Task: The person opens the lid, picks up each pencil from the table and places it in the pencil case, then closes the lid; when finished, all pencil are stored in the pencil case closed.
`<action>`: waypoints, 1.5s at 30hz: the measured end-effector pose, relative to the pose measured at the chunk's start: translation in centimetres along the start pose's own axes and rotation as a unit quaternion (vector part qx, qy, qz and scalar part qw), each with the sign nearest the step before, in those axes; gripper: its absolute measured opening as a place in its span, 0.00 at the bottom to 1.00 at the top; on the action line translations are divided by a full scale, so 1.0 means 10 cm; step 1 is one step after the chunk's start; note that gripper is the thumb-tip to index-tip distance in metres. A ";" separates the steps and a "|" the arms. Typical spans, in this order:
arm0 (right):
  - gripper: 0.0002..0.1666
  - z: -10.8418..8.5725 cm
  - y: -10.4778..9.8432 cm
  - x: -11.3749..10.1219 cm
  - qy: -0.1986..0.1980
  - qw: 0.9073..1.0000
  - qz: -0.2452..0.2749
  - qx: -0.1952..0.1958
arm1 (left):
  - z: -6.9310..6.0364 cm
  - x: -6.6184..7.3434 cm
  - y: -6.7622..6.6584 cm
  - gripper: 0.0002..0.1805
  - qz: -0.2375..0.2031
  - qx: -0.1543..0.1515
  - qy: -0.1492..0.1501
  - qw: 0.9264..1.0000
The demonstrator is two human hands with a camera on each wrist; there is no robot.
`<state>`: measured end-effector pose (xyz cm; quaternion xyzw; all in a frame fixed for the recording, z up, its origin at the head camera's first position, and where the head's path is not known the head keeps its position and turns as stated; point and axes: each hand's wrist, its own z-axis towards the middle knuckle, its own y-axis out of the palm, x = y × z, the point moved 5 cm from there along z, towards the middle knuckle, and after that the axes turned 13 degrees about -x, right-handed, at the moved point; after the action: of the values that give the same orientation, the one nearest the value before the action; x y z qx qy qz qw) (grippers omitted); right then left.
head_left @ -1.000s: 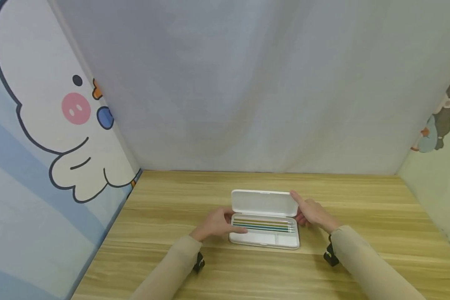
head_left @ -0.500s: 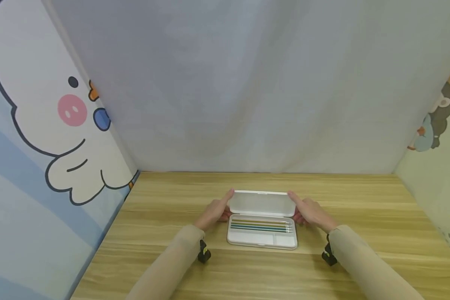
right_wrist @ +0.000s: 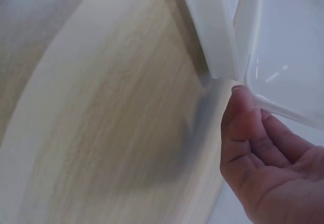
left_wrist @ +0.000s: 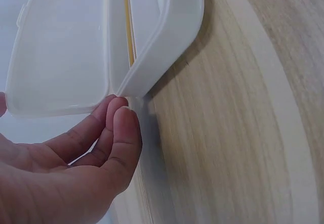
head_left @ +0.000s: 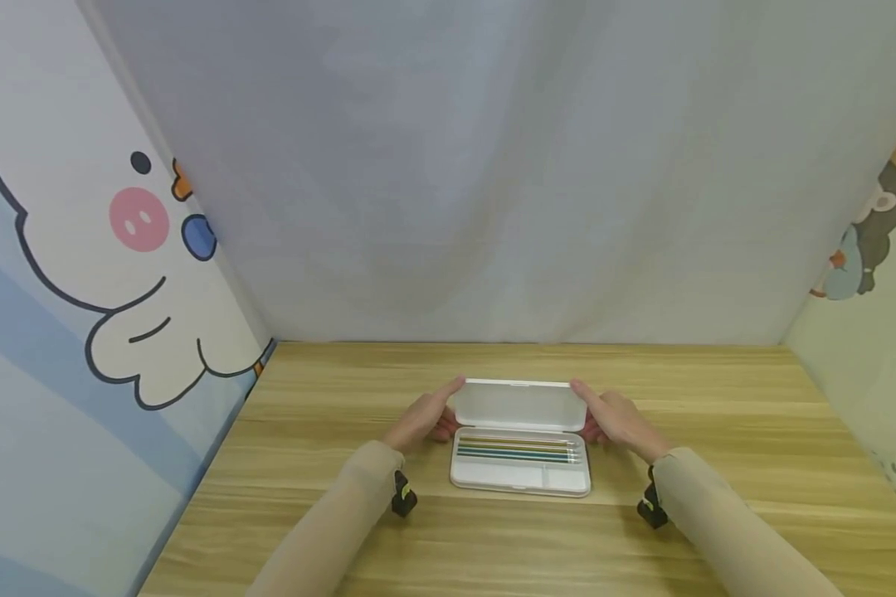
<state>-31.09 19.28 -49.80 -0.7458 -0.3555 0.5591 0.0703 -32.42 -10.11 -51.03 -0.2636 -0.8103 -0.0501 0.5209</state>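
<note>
A white pencil case point(head_left: 496, 474) lies on the table with its lid point(head_left: 520, 404) raised at the back. Several gold, green and blue pencils point(head_left: 515, 449) lie side by side in its rear compartment; the front compartments show bare white. At the lid's left end my left hand point(head_left: 423, 417) holds on, thumb at the top corner and curled fingers by the hinge. My right hand point(head_left: 618, 421) grips the opposite end the same way. Both wrist views show fingertips touching the hinge-side corners; a sliver of a yellow pencil point(left_wrist: 128, 21) shows in the left one.
The wooden table point(head_left: 530, 547) reaches back to a grey curtain point(head_left: 523, 191). Printed cartoon panels stand left and right. A black wrist device point(head_left: 403, 495) is on the left wrist, and a similar one point(head_left: 652, 506) on the right.
My left hand has shifted from the case's left side, thumb over the tray, up to the lid's left end. The right hand keeps its place. The view has turned slightly.
</note>
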 end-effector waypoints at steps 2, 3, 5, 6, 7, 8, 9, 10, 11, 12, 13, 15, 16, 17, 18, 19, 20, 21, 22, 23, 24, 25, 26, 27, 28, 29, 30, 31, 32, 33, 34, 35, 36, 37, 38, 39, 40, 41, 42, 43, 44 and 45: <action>0.49 0.00 0.00 0.00 0.000 1.000 0.004 0.002 | -0.01 0.01 0.00 0.44 -0.001 -0.001 -0.002 1.000; 0.49 0.00 -0.01 0.00 0.000 1.000 0.004 0.003 | -0.01 0.01 0.00 0.45 -0.002 0.000 -0.003 1.000; 0.48 0.01 -0.01 0.01 0.000 1.000 0.004 0.004 | -0.02 0.01 0.01 0.45 -0.004 -0.002 -0.003 1.000; 0.48 0.01 -0.01 0.01 0.000 1.000 0.005 0.005 | -0.02 0.01 0.01 0.45 -0.005 -0.003 -0.003 1.000; 0.48 0.02 -0.02 0.02 0.000 1.000 0.006 0.006 | -0.02 0.01 0.01 0.45 -0.007 -0.004 -0.004 1.000; 0.48 0.02 -0.02 0.02 -0.001 1.000 0.007 0.006 | -0.02 0.01 0.02 0.45 -0.008 -0.006 -0.003 1.000; 0.48 0.02 -0.02 0.02 -0.002 1.000 0.008 0.005 | -0.02 0.00 0.02 0.45 -0.010 -0.007 -0.003 1.000; 0.48 0.02 -0.02 0.03 -0.003 1.000 0.010 0.005 | -0.01 0.00 0.02 0.44 -0.012 -0.010 -0.004 1.000; 0.48 0.02 -0.02 0.03 -0.003 1.000 0.011 0.004 | 0.00 -0.01 0.02 0.44 -0.012 -0.011 -0.005 1.000; 0.48 0.02 -0.02 0.03 -0.003 1.000 0.013 0.003 | 0.00 -0.01 0.02 0.44 -0.014 -0.013 -0.004 1.000; 0.48 0.02 -0.02 0.04 -0.005 1.000 0.016 0.002 | 0.00 -0.01 0.02 0.44 -0.014 -0.014 -0.004 1.000; 0.47 0.02 -0.03 0.04 -0.007 1.000 0.020 -0.001 | 0.00 -0.01 0.02 0.44 -0.020 -0.019 0.001 1.000; 0.47 0.01 -0.03 0.05 -0.008 1.000 0.023 -0.003 | 0.00 -0.01 0.02 0.43 -0.022 -0.023 0.004 0.999; 0.46 0.01 -0.03 0.05 -0.010 1.000 0.025 -0.004 | 0.00 -0.01 0.02 0.43 -0.025 -0.027 0.008 0.999; 0.46 0.00 -0.03 0.05 -0.012 0.999 0.029 -0.006 | -0.01 -0.01 0.02 0.43 -0.029 -0.032 0.013 0.999; 0.45 0.00 -0.03 0.05 -0.016 0.999 0.031 -0.008 | -0.01 -0.02 0.02 0.43 -0.031 -0.037 0.017 0.999; 0.44 0.00 -0.03 0.05 -0.019 0.999 0.032 -0.009 | -0.01 -0.02 0.02 0.42 -0.035 -0.043 0.022 0.998; 0.44 -0.01 -0.03 0.05 -0.022 0.999 0.033 -0.011 | -0.01 -0.02 0.02 0.42 -0.036 -0.049 0.026 0.998; 0.43 -0.01 -0.03 0.05 -0.027 0.999 0.036 -0.015 | -0.01 -0.03 0.02 0.42 -0.034 -0.054 0.031 0.997; 0.43 -0.02 -0.02 0.06 -0.030 0.999 0.039 -0.018 | -0.01 -0.04 0.01 0.42 -0.033 -0.059 0.033 0.997; 0.42 -0.02 -0.02 0.06 -0.033 0.998 0.042 -0.021 | -0.02 -0.04 0.01 0.41 -0.033 -0.065 0.037 0.997; 0.42 -0.03 -0.02 0.07 -0.036 0.998 0.044 -0.025 | -0.02 -0.05 0.01 0.41 -0.033 -0.070 0.040 0.996; 0.41 -0.04 -0.02 0.07 -0.037 0.998 0.051 -0.030 | -0.03 -0.05 0.01 0.41 -0.034 -0.075 0.043 0.996; 0.41 -0.05 -0.02 0.07 -0.039 0.997 0.059 -0.037 | -0.03 -0.05 0.01 0.41 -0.034 -0.080 0.047 0.995; 0.40 -0.06 -0.02 0.08 -0.039 0.996 0.069 -0.043 | -0.04 -0.06 0.01 0.41 -0.036 -0.086 0.050 0.994; 0.40 -0.07 -0.02 0.09 -0.041 0.995 0.076 -0.050 | -0.04 -0.06 0.01 0.41 -0.041 -0.092 0.052 0.994; 0.39 -0.08 -0.02 0.09 -0.044 0.994 0.083 -0.057 | -0.05 -0.06 0.02 0.40 -0.047 -0.100 0.055 0.992; 0.38 -0.09 -0.02 0.09 -0.047 0.993 0.092 -0.065 | -0.06 -0.07 0.02 0.40 -0.053 -0.108 0.058 0.991; 0.37 -0.10 -0.02 0.09 -0.050 0.991 0.098 -0.073 | -0.07 -0.07 0.02 0.40 -0.058 -0.115 0.060 0.990; 0.37 -0.11 -0.02 0.09 -0.055 0.990 0.100 -0.081 | -0.07 -0.07 0.02 0.39 -0.062 -0.124 0.064 0.988; 0.36 -0.12 -0.03 0.08 -0.060 0.989 0.101 -0.088 | -0.08 -0.08 0.03 0.38 -0.066 -0.132 0.065 0.987; 0.35 -0.14 -0.03 0.08 -0.066 0.988 0.101 -0.098 | -0.08 -0.08 0.03 0.38 -0.068 -0.139 0.067 0.986; 0.35 -0.15 -0.03 0.08 -0.070 0.987 0.101 -0.105 | -0.09 -0.09 0.03 0.37 -0.070 -0.145 0.069 0.984; 0.34 -0.16 -0.03 0.08 -0.074 0.986 0.102 -0.114 | -0.09 -0.09 0.03 0.36 -0.070 -0.151 0.072 0.983; 0.33 -0.17 -0.02 0.08 -0.078 0.984 0.101 -0.123 | -0.10 -0.09 0.03 0.35 -0.070 -0.157 0.075 0.982; 0.33 -0.18 -0.02 0.09 -0.080 0.983 0.102 -0.132 | -0.10 -0.10 0.03 0.34 -0.070 -0.163 0.079 0.981; 0.33 -0.19 -0.02 0.09 -0.084 0.981 0.103 -0.142 | -0.11 -0.11 0.03 0.33 -0.071 -0.168 0.082 0.980; 0.33 -0.20 -0.02 0.10 -0.087 0.979 0.103 -0.150 | -0.12 -0.11 0.03 0.32 -0.073 -0.173 0.086 0.978; 0.33 -0.20 -0.02 0.11 -0.091 0.978 0.103 -0.156 | -0.13 -0.12 0.03 0.32 -0.077 -0.181 0.089 0.976; 0.33 -0.21 -0.02 0.12 -0.096 0.977 0.103 -0.162 | -0.13 -0.12 0.03 0.31 -0.078 -0.187 0.094 0.975; 0.33 -0.21 -0.01 0.13 -0.101 0.975 0.101 -0.168 | -0.15 -0.13 0.03 0.30 -0.079 -0.194 0.098 0.973; 0.32 -0.22 -0.01 0.14 -0.107 0.974 0.097 -0.173 | -0.16 -0.13 0.04 0.29 -0.082 -0.202 0.101 0.971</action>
<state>-29.04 20.86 -50.09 -0.7134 -0.3779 0.5700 -0.1530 -30.53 -10.84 -51.56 -0.2895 -0.7454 -0.2814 0.5304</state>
